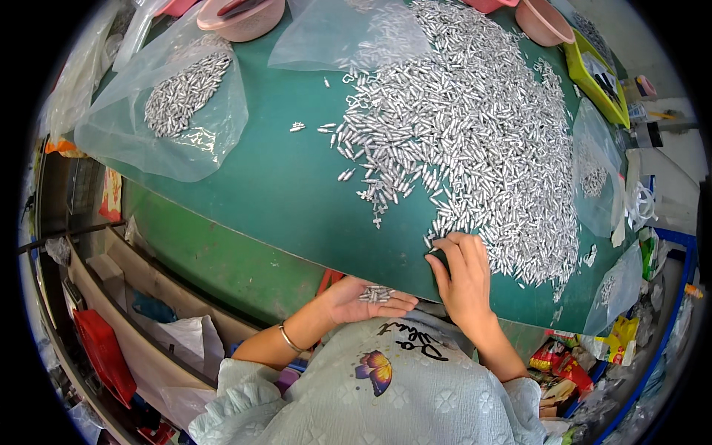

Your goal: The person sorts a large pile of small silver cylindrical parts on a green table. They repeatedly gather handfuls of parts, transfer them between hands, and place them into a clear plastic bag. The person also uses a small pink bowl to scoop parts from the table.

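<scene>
A wide heap of small silver, bullet-shaped metal pieces (pixel 475 126) spreads over the green table (pixel 297 200). My left hand (pixel 348 300) is palm up at the table's front edge, fingers slightly cupped, with several silver pieces (pixel 377 294) lying in it. At the near left edge of the heap, my right hand (pixel 467 278) reaches down with fingers curled. Its thumb and index finger close around one small silver piece (pixel 429 242), partly hidden by the fingertips. Some loose pieces (pixel 346 175) lie just left of the heap.
A clear plastic bag (pixel 222 141) with more silver pieces lies at the left. Pink bowls (pixel 545 22) and a yellow-green tray (pixel 593 81) stand along the far side. Smaller clear bags (pixel 597 189) line the right edge. Below at left is a shelf (pixel 170 289) with a red item (pixel 104 356).
</scene>
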`<action>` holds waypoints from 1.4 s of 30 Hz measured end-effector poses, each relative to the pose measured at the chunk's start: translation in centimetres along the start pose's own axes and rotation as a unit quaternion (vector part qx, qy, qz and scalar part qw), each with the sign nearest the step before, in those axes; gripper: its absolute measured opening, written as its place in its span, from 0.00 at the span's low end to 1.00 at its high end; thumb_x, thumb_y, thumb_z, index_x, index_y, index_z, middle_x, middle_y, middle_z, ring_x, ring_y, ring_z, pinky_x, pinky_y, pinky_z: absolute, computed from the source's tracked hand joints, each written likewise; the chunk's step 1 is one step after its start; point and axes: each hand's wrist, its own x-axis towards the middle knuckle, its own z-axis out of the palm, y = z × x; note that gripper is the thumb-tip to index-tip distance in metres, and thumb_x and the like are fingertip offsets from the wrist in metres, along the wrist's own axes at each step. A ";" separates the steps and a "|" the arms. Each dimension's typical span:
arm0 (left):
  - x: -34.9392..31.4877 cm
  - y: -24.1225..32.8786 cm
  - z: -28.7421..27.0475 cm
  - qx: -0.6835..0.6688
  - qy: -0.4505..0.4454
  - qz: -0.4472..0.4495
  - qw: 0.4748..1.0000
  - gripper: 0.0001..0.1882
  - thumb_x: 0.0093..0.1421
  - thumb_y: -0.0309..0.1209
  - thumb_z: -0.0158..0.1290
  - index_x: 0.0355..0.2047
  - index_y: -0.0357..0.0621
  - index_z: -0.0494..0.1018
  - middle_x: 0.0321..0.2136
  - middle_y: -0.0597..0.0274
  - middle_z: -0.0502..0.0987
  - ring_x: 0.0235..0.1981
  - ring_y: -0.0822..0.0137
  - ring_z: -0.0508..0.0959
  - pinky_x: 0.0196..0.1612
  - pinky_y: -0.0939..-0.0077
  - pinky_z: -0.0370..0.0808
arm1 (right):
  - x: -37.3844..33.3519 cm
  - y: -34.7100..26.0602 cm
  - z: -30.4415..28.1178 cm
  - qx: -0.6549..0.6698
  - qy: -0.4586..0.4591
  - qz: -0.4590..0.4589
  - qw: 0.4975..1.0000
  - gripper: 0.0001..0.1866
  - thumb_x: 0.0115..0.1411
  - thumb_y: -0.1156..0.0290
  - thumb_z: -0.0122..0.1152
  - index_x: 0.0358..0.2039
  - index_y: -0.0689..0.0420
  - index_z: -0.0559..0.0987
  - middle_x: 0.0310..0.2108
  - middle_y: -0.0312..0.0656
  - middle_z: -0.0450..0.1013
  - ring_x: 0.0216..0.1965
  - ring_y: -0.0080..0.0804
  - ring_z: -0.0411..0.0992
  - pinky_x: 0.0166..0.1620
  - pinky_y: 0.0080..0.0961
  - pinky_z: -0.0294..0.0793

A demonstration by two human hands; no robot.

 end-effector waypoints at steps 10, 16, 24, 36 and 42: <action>0.3 -0.7 2.1 0.125 0.179 0.016 0.976 0.25 0.68 0.36 0.38 0.55 0.23 0.61 0.52 0.30 0.68 0.53 0.42 0.72 0.59 0.53 0.69 | -2.0 -1.4 0.5 0.100 -0.082 -0.048 0.990 0.09 0.48 0.81 0.63 0.32 0.60 0.76 0.33 0.42 0.70 0.33 0.42 0.68 0.36 0.34 0.66; 0.5 -0.8 2.0 0.042 0.101 0.040 0.993 0.24 0.68 0.37 0.39 0.55 0.26 0.63 0.51 0.33 0.69 0.53 0.44 0.73 0.57 0.53 0.71 | -1.8 -1.5 0.1 0.182 -0.181 -0.148 0.955 0.10 0.50 0.75 0.63 0.34 0.60 0.76 0.35 0.42 0.70 0.35 0.40 0.67 0.38 0.32 0.66; 0.4 -0.4 1.4 0.118 0.109 0.005 0.987 0.27 0.69 0.38 0.37 0.57 0.23 0.60 0.53 0.30 0.68 0.53 0.45 0.73 0.57 0.57 0.72 | -0.4 -0.2 1.0 -0.050 0.009 -0.006 0.999 0.09 0.50 0.75 0.65 0.32 0.58 0.75 0.33 0.41 0.69 0.35 0.40 0.66 0.37 0.35 0.61; 0.8 -0.6 2.2 0.162 0.185 0.014 0.969 0.28 0.68 0.39 0.38 0.54 0.19 0.62 0.50 0.28 0.70 0.51 0.46 0.75 0.56 0.57 0.73 | 6.2 -0.8 3.9 -0.073 0.028 0.009 0.997 0.12 0.53 0.75 0.62 0.38 0.58 0.73 0.38 0.42 0.69 0.39 0.41 0.66 0.41 0.34 0.62; 0.9 -0.4 0.8 0.096 0.120 0.013 0.988 0.28 0.68 0.39 0.38 0.53 0.19 0.62 0.49 0.28 0.70 0.49 0.45 0.76 0.56 0.57 0.73 | 6.4 -0.7 4.2 -0.101 0.000 -0.023 0.995 0.09 0.54 0.77 0.59 0.37 0.59 0.72 0.37 0.43 0.68 0.38 0.41 0.65 0.41 0.34 0.62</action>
